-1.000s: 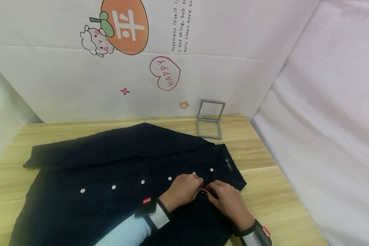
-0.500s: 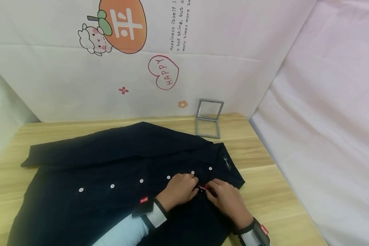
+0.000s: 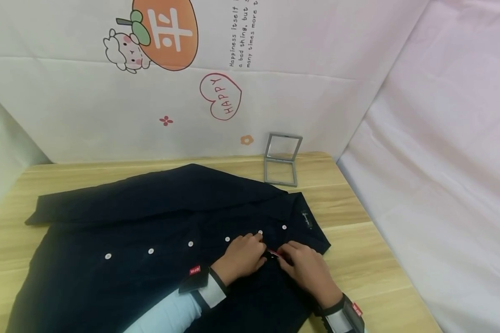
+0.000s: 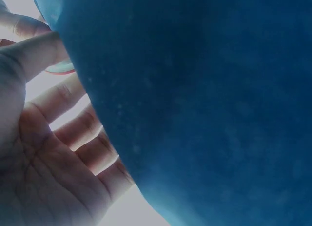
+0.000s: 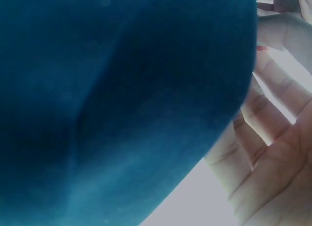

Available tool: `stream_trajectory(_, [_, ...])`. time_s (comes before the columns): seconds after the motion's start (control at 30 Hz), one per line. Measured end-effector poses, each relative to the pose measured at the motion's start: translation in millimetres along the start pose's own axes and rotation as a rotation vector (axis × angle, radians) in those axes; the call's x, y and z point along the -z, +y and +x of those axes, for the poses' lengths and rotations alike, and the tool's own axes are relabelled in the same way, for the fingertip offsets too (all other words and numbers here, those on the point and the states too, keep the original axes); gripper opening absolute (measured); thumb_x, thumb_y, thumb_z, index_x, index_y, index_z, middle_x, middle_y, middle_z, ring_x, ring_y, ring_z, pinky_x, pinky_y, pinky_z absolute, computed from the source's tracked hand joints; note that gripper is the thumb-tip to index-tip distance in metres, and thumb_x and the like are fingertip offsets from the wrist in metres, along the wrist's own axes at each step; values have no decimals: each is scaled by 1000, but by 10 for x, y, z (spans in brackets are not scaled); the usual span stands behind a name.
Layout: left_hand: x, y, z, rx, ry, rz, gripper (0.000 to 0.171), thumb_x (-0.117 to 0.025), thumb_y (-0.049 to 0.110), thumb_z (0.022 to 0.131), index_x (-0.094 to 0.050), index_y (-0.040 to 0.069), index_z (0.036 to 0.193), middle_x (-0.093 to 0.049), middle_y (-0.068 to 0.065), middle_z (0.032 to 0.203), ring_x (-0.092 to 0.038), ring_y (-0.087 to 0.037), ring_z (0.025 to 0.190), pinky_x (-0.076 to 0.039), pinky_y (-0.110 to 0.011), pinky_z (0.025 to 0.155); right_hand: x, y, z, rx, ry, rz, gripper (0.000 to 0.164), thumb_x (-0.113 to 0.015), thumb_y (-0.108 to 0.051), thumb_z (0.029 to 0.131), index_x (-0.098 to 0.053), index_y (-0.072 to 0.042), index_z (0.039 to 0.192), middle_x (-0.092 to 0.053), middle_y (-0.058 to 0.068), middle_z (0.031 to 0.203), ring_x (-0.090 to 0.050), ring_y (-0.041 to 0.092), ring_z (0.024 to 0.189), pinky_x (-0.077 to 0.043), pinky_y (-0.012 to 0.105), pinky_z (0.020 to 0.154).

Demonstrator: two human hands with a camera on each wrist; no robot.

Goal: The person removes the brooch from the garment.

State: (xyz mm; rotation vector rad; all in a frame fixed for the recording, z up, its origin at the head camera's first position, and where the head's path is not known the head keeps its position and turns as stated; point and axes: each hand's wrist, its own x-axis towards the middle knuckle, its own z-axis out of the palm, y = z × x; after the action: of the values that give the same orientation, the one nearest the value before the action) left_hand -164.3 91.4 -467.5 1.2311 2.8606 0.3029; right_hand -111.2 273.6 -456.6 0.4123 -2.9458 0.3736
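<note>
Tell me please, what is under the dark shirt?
The wood-grained table is under the dark shirt, showing beyond its edges. The shirt hides the surface beneath, so whether anything else lies there cannot be seen.

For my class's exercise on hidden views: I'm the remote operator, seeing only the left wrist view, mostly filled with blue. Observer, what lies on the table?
Observer: A dark shirt, spread out over the wooden table.
Operator: Where is the right hand?
Observer: Beside the collar, to the right of the left hand.
Operator: Anything beyond the shirt?
Observer: A grey hinged frame, standing open near the table's back edge.
</note>
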Motion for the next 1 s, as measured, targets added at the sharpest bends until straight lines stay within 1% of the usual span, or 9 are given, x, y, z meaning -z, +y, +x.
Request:
stream_trajectory(0.1, [-1, -1, 0, 4, 1, -6, 16, -70, 32, 90, -74, 16, 89, -68, -6, 110, -63, -15, 78, -53, -28, 66, -2, 1, 2, -5, 2, 2, 8, -79, -20, 81, -71, -18, 85, -62, -11, 78, -45, -2, 60, -37, 15, 52])
stream_trajectory(0.3, [6, 0, 2, 18, -12, -16, 17, -70, 31, 90, -73, 15, 87, -67, -9, 119, -64, -17, 82, -54, -29, 68, 3, 0, 5, -12, 2, 7, 9, -79, -20, 81, -71, -18, 84, -62, -11, 78, -45, -1, 60, -37, 15, 52])
stream_trajectory(0.4, [7, 2, 0, 19, -16, -16, 17, -70, 32, 90, -73, 15, 86, -67, -10, 121, -64, -17, 82, -54, -29, 68, 4, -1, 5, -14, -1, 12, 8, -79, -20, 81, -71, -18, 85, -62, -11, 78, -45, -1, 60, -37, 15, 52])
stream_trajectory(1.0, [48, 18, -15, 15, -25, -13, 18, -70, 32, 91, -72, 16, 82, -68, -7, 111, -62, -14, 77, -51, -27, 64, 19, 9, -22, -22, 15, 28, 8, -78, -18, 81, -71, -18, 84, -60, -12, 76, -44, -3, 58, -36, 15, 51])
